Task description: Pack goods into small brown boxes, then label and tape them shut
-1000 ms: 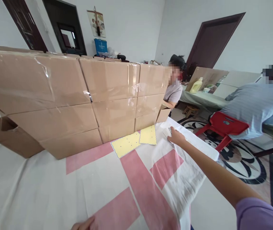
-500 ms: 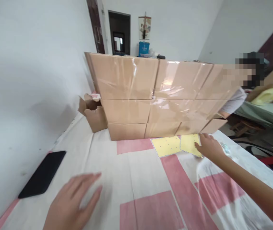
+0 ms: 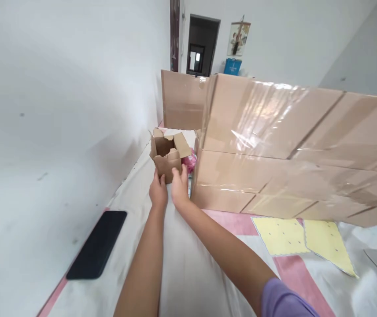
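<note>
Both my arms reach forward to a small open cardboard box (image 3: 168,155) that stands on the cloth-covered table near the white wall. My left hand (image 3: 157,192) grips its left front corner, and my right hand (image 3: 179,188) grips its right front corner. The box's top flaps stand open. Something pink (image 3: 190,161) shows just behind its right side. A wall of taped cardboard cartons (image 3: 287,145) rises immediately to the right of my hands.
A black phone (image 3: 97,244) lies on the table by the wall at the left. Two yellow dotted cards (image 3: 304,237) lie at the foot of the cartons on the right. The cloth (image 3: 188,273) is white with pink blocks.
My view has swung left. My right hand left the yellow cards and my left hand rose from the table; both now hold the small open box.
</note>
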The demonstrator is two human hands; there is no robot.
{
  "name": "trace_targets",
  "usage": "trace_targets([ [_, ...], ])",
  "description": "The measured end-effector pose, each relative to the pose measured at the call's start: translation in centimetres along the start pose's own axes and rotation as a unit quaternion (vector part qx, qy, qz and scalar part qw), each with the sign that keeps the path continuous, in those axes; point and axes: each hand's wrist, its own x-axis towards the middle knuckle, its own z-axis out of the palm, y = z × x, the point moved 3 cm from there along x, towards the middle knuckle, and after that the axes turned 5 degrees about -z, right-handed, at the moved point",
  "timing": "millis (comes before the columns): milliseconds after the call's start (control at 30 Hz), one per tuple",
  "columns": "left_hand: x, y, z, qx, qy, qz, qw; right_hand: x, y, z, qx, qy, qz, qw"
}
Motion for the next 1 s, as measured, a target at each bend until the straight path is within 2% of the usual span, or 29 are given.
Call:
trace_targets([
  [33, 0.3, -0.4, 0.0, -0.009, 0.000, -0.007, 1.000, 1.4, 0.6, 0.8, -0.003, 0.053, 0.009, 0.999],
  [100, 0.8, -0.9, 0.0, -0.028, 0.000, -0.019, 0.999, 3.4, 1.4, 1.6, -0.016, 0.115, 0.007, 0.993],
  [200, 1.4, -1.4, 0.2, -0.056, 0.004, -0.023, 0.998, 4.3, 2.4, 1.7, -0.028, 0.141, -0.026, 0.989],
  [300, 1.5, -1.7, 0.3, -0.086, 0.011, -0.017, 0.996, 3.9, 3.2, 1.4, -0.086, 0.138, -0.082, 0.983],
  [400, 1.5, -1.8, 0.4, -0.114, 0.010, -0.005, 0.993, 4.0, 3.7, 1.3, -0.134, 0.139, -0.098, 0.976],
  [567, 1.5, -1.8, 0.4, -0.148, 0.008, 0.011, 0.989, 5.0, 3.6, 0.8, -0.142, 0.142, -0.111, 0.973],
  [700, 1.6, -1.9, -0.2, -0.174, 0.037, 0.017, 0.984, 4.9, 3.4, 0.4, -0.142, 0.116, -0.132, 0.974],
  [833, 2.1, -2.3, -0.7, -0.191, 0.068, 0.008, 0.979, 4.6, 3.5, 0.9, -0.163, 0.093, -0.162, 0.969],
  [900, 2.3, -2.5, -0.7, -0.196, 0.064, 0.008, 0.978, 4.7, 3.9, 1.2, -0.155, 0.097, -0.156, 0.971],
  [1000, 2.5, -2.6, -0.4, -0.195, 0.034, 0.014, 0.980, 5.2, 4.9, 1.2, -0.139, 0.131, -0.111, 0.975],
])
